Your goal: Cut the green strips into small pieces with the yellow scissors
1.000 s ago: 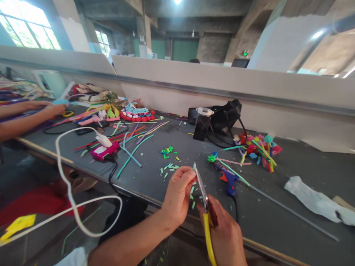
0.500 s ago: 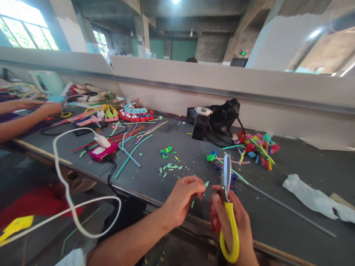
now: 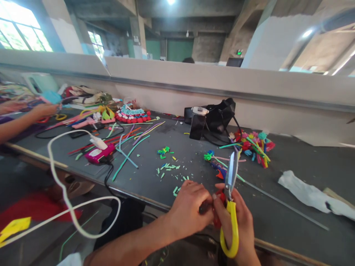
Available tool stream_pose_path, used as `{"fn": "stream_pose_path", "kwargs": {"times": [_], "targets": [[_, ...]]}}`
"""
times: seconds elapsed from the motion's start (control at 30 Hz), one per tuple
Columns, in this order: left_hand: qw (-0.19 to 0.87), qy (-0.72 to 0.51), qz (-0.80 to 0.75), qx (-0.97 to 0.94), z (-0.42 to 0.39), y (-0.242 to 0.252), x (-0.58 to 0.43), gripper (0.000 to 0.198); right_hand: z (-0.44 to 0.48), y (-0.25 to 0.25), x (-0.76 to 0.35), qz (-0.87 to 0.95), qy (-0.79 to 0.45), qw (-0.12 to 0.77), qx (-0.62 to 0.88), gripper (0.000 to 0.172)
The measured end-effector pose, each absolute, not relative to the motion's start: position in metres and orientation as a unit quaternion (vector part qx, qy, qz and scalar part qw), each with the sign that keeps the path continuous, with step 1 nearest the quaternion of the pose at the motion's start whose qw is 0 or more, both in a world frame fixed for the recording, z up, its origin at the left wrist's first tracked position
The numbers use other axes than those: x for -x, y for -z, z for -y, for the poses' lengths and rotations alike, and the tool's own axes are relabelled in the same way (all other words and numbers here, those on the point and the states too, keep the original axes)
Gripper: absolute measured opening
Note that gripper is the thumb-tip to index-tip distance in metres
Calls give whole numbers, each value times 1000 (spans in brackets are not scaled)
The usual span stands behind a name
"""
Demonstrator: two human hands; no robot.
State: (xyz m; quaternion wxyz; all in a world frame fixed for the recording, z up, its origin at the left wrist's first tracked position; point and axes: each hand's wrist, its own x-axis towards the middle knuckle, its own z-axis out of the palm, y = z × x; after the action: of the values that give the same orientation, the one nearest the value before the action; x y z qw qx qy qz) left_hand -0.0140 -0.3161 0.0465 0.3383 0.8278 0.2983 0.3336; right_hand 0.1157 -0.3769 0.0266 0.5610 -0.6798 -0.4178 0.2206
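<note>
My right hand is closed around scissors with a yellow handle; the blades point up and away, close together. Something red shows between my two hands, partly covered, and I cannot make out what it is. Curled fingers of my left hand meet the fingertips of my right hand; whatever they hold is hidden. Short light-green pipe cleaner pieces lie scattered beyond my left hand, with a few more cut pieces right beside it. A green and blue pipe cleaner tuft lies past the scissors.
Long pipe cleaners and a magenta power adapter with a white cable lie left. A black bag, a phone and pipe cleaner flowers stand behind. Another person's arm reaches in at far left.
My left hand has moved right to meet my right hand. The green piece that showed at its fingertips is no longer visible there. The scissors have tilted slightly right.
</note>
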Motion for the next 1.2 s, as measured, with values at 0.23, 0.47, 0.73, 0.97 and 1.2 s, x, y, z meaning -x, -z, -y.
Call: {"fn": "stream_pose_path", "kwargs": {"times": [0.23,0.47,0.73,0.97,1.2], "targets": [[643,-351,-348,-585,303,-51,18,5,378,-17,-113,430,-224,547,683,45],[806,-490,-204,-262,288,-51,18,11,381,-4,-105,586,-85,460,661,35],[810,-513,-186,-213,293,-57,18,9,383,8,-102,627,-52,407,663,39],[804,-526,-183,-208,295,-56,15,9,384,10,-101,631,-50,389,669,37],[797,-528,-185,-228,297,-54,15,9,383,9,-102,630,-54,395,667,38]]}}
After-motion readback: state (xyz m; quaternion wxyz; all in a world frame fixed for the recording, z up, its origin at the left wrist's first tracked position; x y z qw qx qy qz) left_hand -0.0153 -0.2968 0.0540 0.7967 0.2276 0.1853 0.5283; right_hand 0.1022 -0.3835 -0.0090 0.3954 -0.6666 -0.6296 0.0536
